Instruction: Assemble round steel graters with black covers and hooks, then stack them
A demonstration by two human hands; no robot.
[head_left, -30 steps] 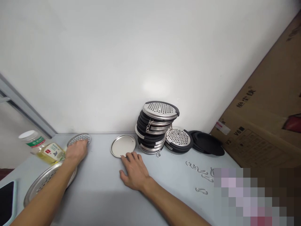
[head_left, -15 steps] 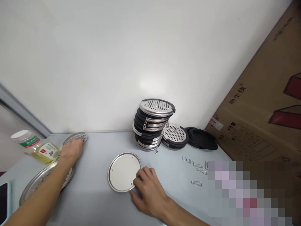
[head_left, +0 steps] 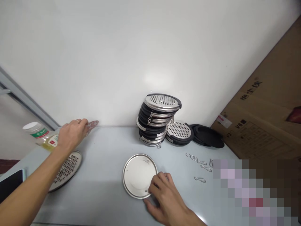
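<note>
My left hand [head_left: 73,134] is closed on a thin perforated metal disc [head_left: 93,124], raised and tilted near the wall. Most of that disc is hidden behind my fingers. My right hand [head_left: 166,197] pinches the lower right rim of a shallow round metal plate [head_left: 138,175], which has small holes near its edge. Under my left forearm lies a round grater plate [head_left: 70,166] with rows of raised teeth, partly covered by the arm.
A leaning stack of black-rimmed round graters [head_left: 162,103] stands by the wall. Beside it lie another grater [head_left: 180,130] and black round covers [head_left: 209,136]. Wire clips [head_left: 199,179] are at right, near a cardboard box [head_left: 254,125]. At left are an oil bottle [head_left: 50,141] and a phone [head_left: 11,185].
My left hand has lifted the perforated disc from the table and tilted it. The view has shifted slightly. My right hand stays at the round metal plate's rim.
</note>
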